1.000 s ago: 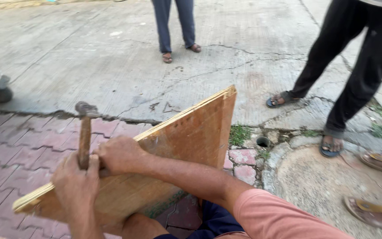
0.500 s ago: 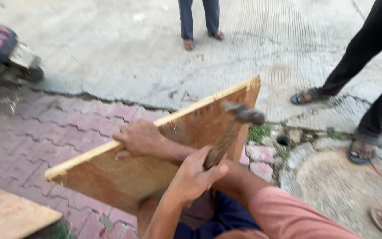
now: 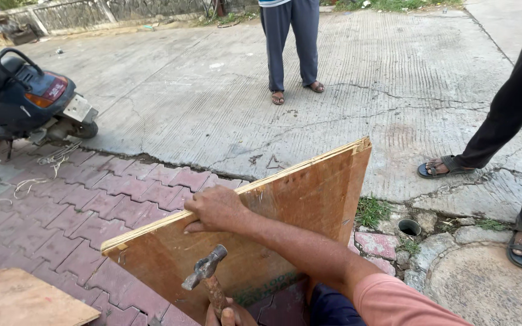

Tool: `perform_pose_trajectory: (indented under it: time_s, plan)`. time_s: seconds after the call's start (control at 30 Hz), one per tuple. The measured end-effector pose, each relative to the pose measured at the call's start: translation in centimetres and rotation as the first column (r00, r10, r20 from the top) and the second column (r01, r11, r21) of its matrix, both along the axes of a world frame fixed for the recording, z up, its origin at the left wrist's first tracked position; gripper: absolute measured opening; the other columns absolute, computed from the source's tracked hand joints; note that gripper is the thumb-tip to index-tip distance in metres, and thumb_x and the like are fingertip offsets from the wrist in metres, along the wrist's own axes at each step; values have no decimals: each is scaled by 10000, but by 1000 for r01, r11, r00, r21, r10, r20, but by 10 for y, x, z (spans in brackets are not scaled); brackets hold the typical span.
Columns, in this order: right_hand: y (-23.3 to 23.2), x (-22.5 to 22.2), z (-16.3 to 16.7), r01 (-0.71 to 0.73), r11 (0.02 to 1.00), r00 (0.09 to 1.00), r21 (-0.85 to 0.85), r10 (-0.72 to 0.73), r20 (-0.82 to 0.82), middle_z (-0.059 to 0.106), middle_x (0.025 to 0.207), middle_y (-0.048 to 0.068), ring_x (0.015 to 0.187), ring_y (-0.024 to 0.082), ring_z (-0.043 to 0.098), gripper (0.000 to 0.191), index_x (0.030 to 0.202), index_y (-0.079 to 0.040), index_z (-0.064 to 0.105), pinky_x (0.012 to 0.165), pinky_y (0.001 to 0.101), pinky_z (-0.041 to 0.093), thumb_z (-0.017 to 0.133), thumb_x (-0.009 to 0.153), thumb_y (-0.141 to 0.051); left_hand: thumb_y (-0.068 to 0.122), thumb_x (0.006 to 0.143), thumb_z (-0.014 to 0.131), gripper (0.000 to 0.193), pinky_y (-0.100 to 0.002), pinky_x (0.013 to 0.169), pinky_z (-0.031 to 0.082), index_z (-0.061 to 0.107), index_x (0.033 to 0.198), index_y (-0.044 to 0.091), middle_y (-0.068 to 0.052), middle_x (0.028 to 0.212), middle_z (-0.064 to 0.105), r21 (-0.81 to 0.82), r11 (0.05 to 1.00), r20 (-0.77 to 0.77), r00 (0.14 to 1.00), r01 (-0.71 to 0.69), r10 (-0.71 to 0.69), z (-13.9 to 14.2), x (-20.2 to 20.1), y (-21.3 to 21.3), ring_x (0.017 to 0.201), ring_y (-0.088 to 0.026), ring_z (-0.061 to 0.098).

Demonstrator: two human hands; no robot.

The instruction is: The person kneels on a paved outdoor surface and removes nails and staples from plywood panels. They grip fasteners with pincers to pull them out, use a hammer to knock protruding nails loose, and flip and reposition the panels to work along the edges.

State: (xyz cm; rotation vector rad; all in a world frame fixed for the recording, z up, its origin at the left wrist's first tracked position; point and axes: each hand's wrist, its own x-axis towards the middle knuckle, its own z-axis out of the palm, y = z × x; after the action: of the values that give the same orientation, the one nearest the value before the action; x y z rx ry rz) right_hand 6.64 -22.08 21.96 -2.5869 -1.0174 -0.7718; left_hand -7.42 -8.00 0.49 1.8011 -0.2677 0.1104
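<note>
A brown plywood board (image 3: pixel 309 205) stands on edge on the red paving, tilted, with its pale top edge running up to the right. My right hand (image 3: pixel 215 208) grips that top edge near its left part, fingers over the far side. My left hand (image 3: pixel 228 315) shows only at the bottom edge, closed on the wooden handle of a hammer (image 3: pixel 205 271). The rusty hammer head hangs in front of the board's near face, below my right hand.
A parked scooter (image 3: pixel 28 99) stands at the left. A second plywood piece (image 3: pixel 22 299) lies at the bottom left. One person (image 3: pixel 291 48) stands on the concrete ahead; another person's sandalled feet (image 3: pixel 442 166) are at the right. A small pipe hole (image 3: pixel 408 227) sits by the board's right end.
The hammer has come down from the board's upper right corner to low in front of the near face. My right hand has stayed on the top edge. The view has lifted.
</note>
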Motion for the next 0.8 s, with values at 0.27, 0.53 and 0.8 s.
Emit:
perform_pose_trajectory:
  time_s: [0.27,0.53,0.8]
  plan:
    - [26,24,-1,138,990,899,7,-122,-420,724,953,174,914,366,703,565,936,-107,746,795,495,560,830,677,-601,256,960,584,400,-298,604,527,643,1247,-17,-59,835,651,-152,978,216,961,-144,175,38,-48,16,693,-136,612]
    - [60,13,-6,-123,988,992,-94,125,9,704,942,141,884,382,682,334,1049,-84,702,683,522,524,686,1025,-417,413,1087,594,414,-386,766,522,596,1166,6,-101,911,634,-132,875,434,766,-466,474,-6,-43,54,804,-237,634]
    - [66,22,-16,8,984,984,-180,25,179,684,841,116,821,340,674,422,937,-79,668,689,457,523,729,1086,-468,556,1090,481,615,-258,600,455,540,1346,-1,-25,835,590,-468,800,275,799,-375,535,-26,19,79,663,-88,533]
